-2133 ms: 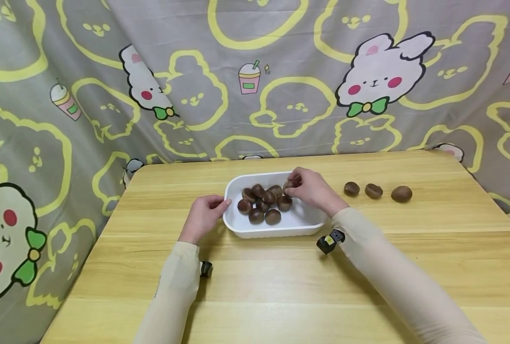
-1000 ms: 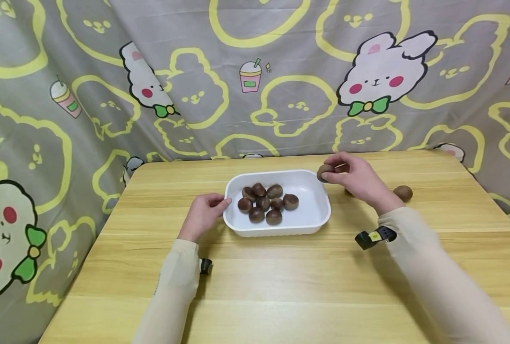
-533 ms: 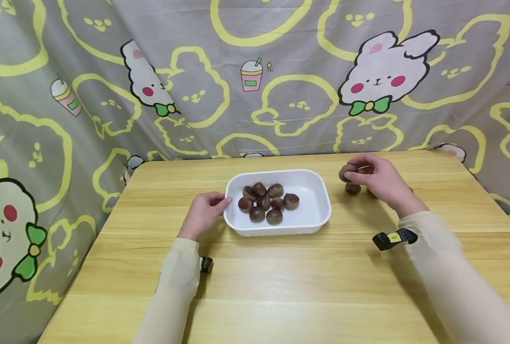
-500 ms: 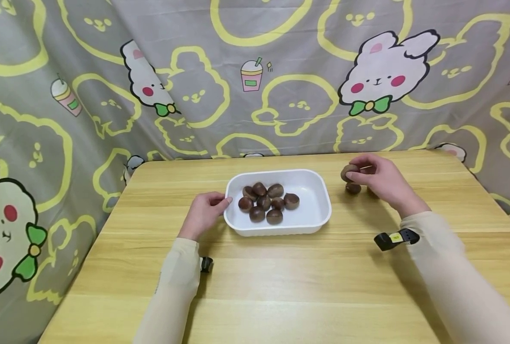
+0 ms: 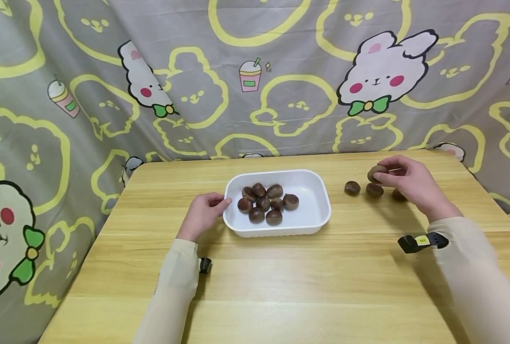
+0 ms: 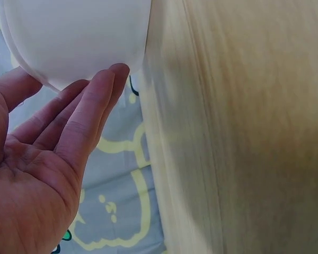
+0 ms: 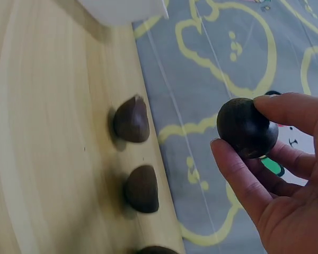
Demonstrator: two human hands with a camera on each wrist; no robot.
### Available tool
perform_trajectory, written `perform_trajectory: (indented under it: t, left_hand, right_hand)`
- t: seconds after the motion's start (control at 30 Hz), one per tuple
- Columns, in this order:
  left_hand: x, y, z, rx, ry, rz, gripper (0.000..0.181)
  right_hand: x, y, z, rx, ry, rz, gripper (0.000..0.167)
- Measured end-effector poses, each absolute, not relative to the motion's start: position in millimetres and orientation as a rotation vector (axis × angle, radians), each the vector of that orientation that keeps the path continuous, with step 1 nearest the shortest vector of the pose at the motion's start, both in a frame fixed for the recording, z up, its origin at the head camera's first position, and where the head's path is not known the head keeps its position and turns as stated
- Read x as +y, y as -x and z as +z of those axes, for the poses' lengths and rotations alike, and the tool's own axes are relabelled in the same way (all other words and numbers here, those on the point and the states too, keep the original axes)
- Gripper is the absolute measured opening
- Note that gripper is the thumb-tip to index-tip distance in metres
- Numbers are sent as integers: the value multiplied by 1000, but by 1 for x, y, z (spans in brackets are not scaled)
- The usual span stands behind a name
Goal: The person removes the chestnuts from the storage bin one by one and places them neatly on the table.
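Observation:
My right hand pinches a brown chestnut between thumb and fingers, raised above the table. Beneath and beside it lie a chestnut at the left, a second chestnut in the middle, and a third chestnut partly hidden by the hand. At the left end of a white plastic tray, my left hand grips the rim, thumb on top and fingers against the outer wall, as the left wrist view confirms. Several chestnuts are clustered in the tray's left and middle part.
The wooden table ends at a grey patterned curtain along its back and left side. Bare tabletop stretches in front of the tray. Each wrist carries a black camera strap.
My right hand has lifted a chestnut out of the tray and carried it right, over the chestnuts on the table. The left hand stays on the tray's rim.

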State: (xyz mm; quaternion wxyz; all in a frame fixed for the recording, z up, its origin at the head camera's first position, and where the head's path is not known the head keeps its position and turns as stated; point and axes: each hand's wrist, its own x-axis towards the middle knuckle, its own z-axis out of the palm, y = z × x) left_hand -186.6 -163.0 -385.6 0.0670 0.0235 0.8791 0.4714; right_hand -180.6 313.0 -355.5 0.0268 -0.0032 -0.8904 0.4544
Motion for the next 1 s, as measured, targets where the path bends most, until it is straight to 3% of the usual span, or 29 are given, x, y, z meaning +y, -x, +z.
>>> perform_trajectory:
  t: [0.4, 0.77, 1.0]
  left_hand:
    - [-164, 187, -385, 2624, -40, 1445, 34]
    - [-164, 187, -390, 2632, -88, 1492, 33]
    - [-163, 186, -389, 2622, -73, 1492, 35]
  right_hand:
    - [356, 173, -363, -2684, 100, 1456, 47]
    - [416, 166, -387, -2636, 235, 1639, 9]
    - [437, 161, -399, -2705, 323, 1643, 5]
